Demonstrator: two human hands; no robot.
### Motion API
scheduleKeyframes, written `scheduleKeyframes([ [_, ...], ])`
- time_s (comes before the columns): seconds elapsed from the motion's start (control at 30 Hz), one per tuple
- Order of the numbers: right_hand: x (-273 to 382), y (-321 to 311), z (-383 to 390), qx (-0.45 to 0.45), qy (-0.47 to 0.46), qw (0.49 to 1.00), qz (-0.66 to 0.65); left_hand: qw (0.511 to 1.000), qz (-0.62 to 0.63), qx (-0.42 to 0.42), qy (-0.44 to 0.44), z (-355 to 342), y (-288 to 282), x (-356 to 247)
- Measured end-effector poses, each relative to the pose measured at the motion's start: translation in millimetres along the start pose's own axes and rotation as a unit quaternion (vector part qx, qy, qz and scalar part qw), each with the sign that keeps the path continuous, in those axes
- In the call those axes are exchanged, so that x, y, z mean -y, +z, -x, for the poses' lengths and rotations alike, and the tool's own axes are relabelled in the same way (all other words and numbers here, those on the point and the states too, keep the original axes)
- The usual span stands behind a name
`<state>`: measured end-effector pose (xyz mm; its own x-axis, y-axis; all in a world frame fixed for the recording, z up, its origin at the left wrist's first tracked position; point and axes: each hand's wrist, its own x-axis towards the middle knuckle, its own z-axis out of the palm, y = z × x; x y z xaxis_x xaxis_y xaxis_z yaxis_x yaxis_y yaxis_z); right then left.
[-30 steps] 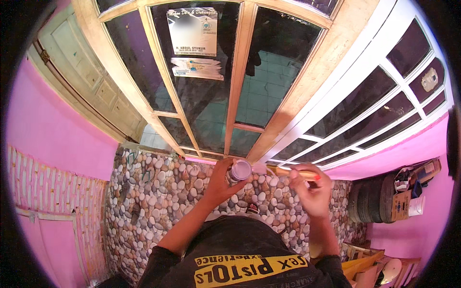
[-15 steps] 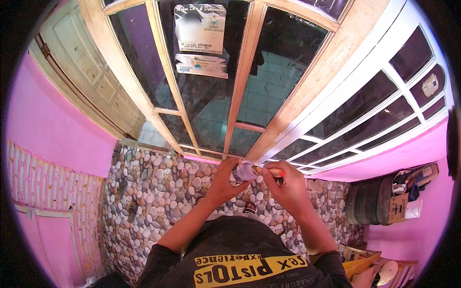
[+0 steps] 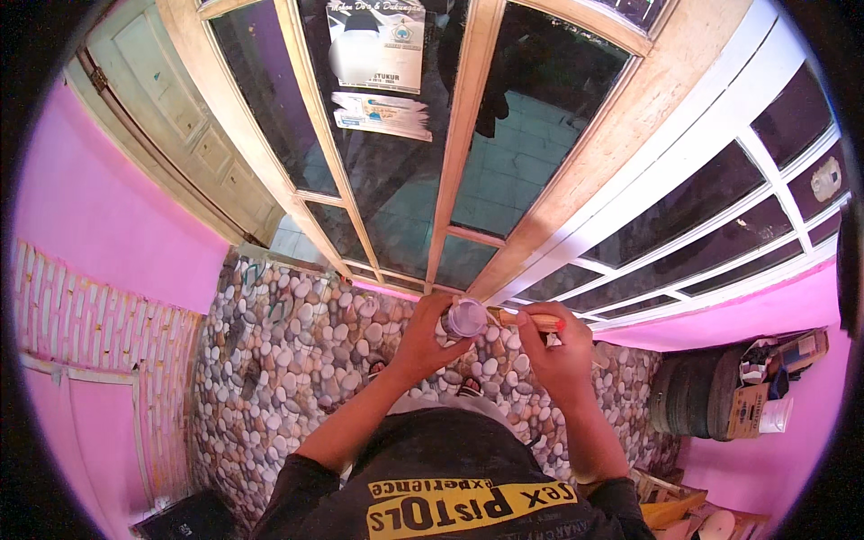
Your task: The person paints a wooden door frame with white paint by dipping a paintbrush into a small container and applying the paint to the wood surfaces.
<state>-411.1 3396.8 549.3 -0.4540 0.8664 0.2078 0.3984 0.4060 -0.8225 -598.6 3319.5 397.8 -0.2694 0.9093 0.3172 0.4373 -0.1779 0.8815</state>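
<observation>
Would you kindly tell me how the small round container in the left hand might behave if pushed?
The small round container is probably light, since the left hand alone holds it up. Its round outline suggests it could roll if knocked onto its side. Its top appears open over pale contents, so a push might spill some.

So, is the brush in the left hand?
No, the right hand holds the brush; the left hand holds a small container.
</observation>
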Motion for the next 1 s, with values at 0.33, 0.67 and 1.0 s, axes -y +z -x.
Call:
scheduleKeyframes([
  [0.33,-94,-28,4,-0.027,0.211,0.937,-0.276,0.998,-0.038,-0.047,-0.028,11,58,-1],
  [0.67,-156,-30,20,-0.062,0.293,0.862,-0.408,0.998,-0.034,-0.037,-0.024,11,92,2],
  [1.0,-189,-7,30,-0.149,0.373,0.772,-0.493,0.995,0.081,0.002,-0.064,-5,100,34],
])
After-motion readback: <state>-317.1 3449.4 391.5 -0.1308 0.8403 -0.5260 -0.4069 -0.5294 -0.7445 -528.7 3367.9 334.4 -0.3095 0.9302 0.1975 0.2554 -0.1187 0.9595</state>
